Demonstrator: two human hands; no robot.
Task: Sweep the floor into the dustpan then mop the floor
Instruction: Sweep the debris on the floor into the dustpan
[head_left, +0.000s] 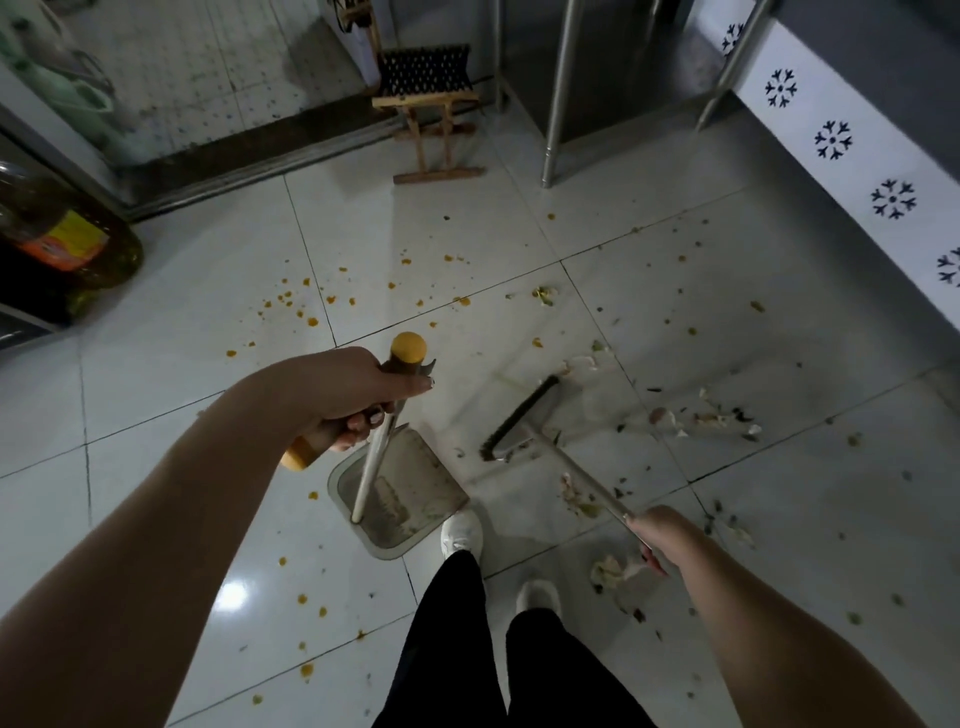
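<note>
My left hand (353, 395) grips the yellow-ended handle of the dustpan, whose pale pole runs down to the grey pan (415, 493) lying flat on the white tiled floor (208, 291) just ahead of my left shoe. My right hand (660, 535) holds the thin metal handle of the broom; its dark-bristled head (519, 418) rests on the floor to the right of the pan. Garlic skins and vegetable scraps (711, 415) lie scattered right of the broom head. Orange specks (311, 301) dot the tiles ahead and to the left.
A small wooden folding stool (431, 104) stands ahead by a door sill. Steel table legs (558, 93) rise to its right. A large oil bottle (67, 234) lies at the left. A patterned white wall base (831, 140) runs along the right.
</note>
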